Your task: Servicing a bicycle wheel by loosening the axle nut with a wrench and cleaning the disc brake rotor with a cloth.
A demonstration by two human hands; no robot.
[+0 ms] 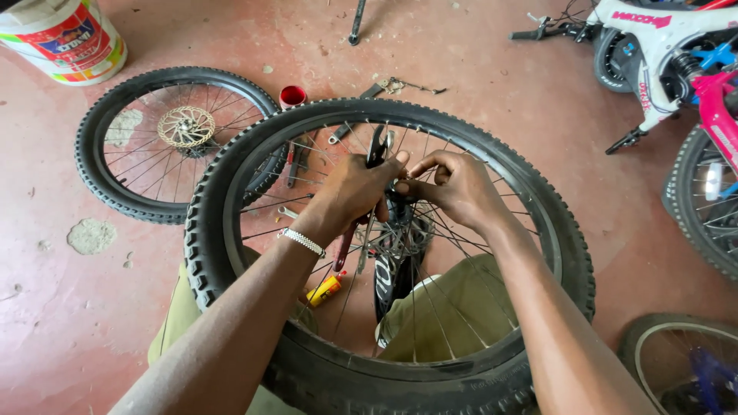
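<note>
- The big bike wheel lies flat across my knees, and I use it as my marker for where things are.
- In the middle of the big bike wheel sits the hub, where all the thin spokes meet.
- My left hand is right over the hub. Its fingers are curled tight around a pair of pliers with red handles, and the dark tip sticks up past my thumb.
- My right hand is just beside it, also over the hub. Its fingertips are pinched together on something small at the hub; I cannot tell what the small thing is.
- I think the step in hand is working on the small part at the hub, holding it with one hand and gripping with the tool.
- The next move, I think, calls for a firm hold and a slow turn, so the pliers do not slip onto the spokes.
- Under the big bike wheel, through the spokes, lies a small yellow bottle.
- Behind the big bike wheel, to the left, a second wheel with a shiny disc lies on the red floor.
- A little red cup stands just past the far edge of the big bike wheel.
- Far off to the left is a paint bucket; far off to the right is a white and pink bike.
</note>
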